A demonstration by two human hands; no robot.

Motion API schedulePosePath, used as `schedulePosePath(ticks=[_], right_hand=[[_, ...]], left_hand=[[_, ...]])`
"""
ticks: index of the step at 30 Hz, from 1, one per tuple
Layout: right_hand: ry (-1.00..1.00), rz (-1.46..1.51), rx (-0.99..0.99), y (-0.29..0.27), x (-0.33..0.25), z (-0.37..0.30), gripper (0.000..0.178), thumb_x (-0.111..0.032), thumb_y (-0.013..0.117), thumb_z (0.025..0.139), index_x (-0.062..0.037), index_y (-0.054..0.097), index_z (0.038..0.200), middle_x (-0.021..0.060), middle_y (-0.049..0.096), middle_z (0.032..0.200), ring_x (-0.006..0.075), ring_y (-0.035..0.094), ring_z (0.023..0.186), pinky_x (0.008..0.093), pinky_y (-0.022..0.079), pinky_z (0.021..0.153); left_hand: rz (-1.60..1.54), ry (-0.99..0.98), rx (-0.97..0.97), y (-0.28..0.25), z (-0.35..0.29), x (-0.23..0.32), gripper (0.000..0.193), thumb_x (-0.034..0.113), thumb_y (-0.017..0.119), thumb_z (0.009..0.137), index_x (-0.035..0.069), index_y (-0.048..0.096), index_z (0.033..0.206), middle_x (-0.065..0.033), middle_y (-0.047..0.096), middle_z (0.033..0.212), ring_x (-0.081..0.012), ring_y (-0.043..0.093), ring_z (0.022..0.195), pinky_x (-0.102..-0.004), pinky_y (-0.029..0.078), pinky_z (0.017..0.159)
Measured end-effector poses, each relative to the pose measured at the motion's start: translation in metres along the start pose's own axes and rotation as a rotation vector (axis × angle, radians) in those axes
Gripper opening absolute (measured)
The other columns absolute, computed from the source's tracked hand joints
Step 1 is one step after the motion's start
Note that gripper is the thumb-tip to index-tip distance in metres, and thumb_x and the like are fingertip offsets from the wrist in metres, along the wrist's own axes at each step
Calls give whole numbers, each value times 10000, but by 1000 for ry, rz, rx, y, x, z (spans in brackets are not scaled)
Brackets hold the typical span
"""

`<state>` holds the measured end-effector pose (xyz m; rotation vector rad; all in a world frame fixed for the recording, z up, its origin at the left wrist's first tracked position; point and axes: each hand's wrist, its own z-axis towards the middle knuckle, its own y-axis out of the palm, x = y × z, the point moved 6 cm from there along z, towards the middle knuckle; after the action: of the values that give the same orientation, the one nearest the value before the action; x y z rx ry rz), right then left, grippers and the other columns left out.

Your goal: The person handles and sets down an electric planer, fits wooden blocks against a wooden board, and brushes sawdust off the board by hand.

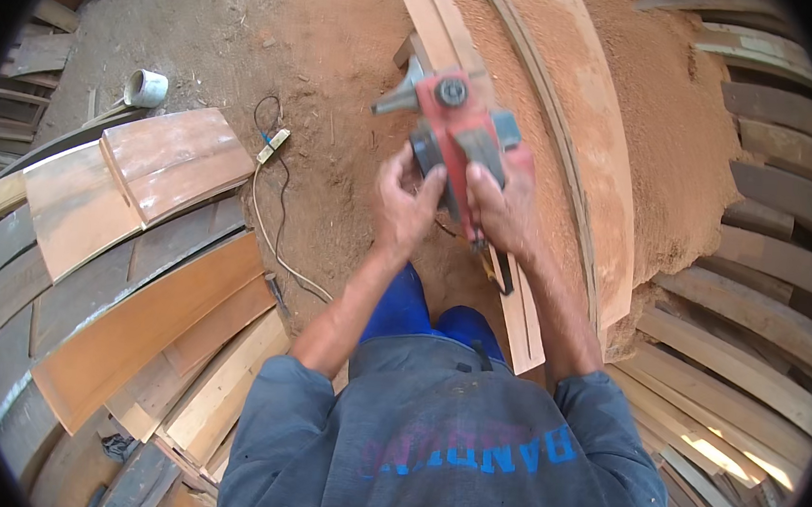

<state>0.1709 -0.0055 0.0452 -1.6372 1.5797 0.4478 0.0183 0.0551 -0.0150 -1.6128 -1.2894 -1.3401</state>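
Note:
A red electric hand planer point(455, 119) with a round black front knob and a grey side chute is held between my hands, above a narrow light wooden board point(520, 331). My left hand point(404, 201) is closed on the dark left side of the planer, its thumb pointing forward. Around the rear handle, my right hand point(504, 199) is closed, thumb on top. The board runs from near my legs to the far edge of the view, with a long groove along it. Whether the planer's sole touches the wood is hidden.
Right of the narrow board lies a wider board point(611, 189) beside heaped reddish sawdust point(675, 170). Planks are stacked at left point(147, 328) and right point(754, 319). A power strip point(273, 146) with cords and a white bucket point(146, 89) rest on the dusty ground.

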Motion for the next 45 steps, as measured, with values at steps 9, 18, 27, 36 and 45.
schedulePosePath(ticks=[9, 18, 27, 36, 45], right_hand=[[-54, 162, 3, 6, 220, -222, 569, -463, 624, 930, 2, 610, 1258, 183, 678, 1090, 251, 664, 1000, 413, 520, 882], [-107, 105, 39, 5, 227, -251, 645, -556, 659, 880, 26, 621, 1154, 192, 643, 994, 267, 639, 902, 420, 509, 811], [-218, -105, 116, -4, 74, -92, 588, -518, 606, 923, 38, 634, 1113, 221, 669, 888, 313, 681, 851, 425, 528, 763], [-357, 96, 66, 8, -86, 74, 642, -535, 583, 949, 57, 617, 1196, 244, 701, 975, 287, 709, 897, 430, 556, 788], [-446, 0, 23, 73, -10, -18, 593, -500, 646, 920, 45, 621, 1152, 261, 679, 973, 383, 692, 948, 474, 535, 844]], left_hand=[[257, -132, -88, 55, -281, -106, 610, 16, 702, 929, -81, 410, 1456, -159, 631, 1302, -210, 647, 1156, -352, 532, 991], [-9, -226, 1, 62, -315, -105, 526, 39, 777, 877, -71, 536, 1332, -154, 669, 1207, -198, 678, 1095, -330, 540, 983], [-59, -141, 16, 27, -112, -43, 498, 64, 755, 906, -74, 545, 1337, -138, 697, 1177, -181, 686, 1065, -316, 545, 958], [-92, 17, -59, -27, 115, 22, 415, 173, 758, 929, -61, 618, 1242, -88, 723, 1069, -136, 676, 943, -287, 555, 821], [602, 430, 325, -85, 69, 81, 534, 215, 636, 983, -63, 477, 1411, -163, 539, 1370, -248, 523, 1246, -390, 418, 1073]])
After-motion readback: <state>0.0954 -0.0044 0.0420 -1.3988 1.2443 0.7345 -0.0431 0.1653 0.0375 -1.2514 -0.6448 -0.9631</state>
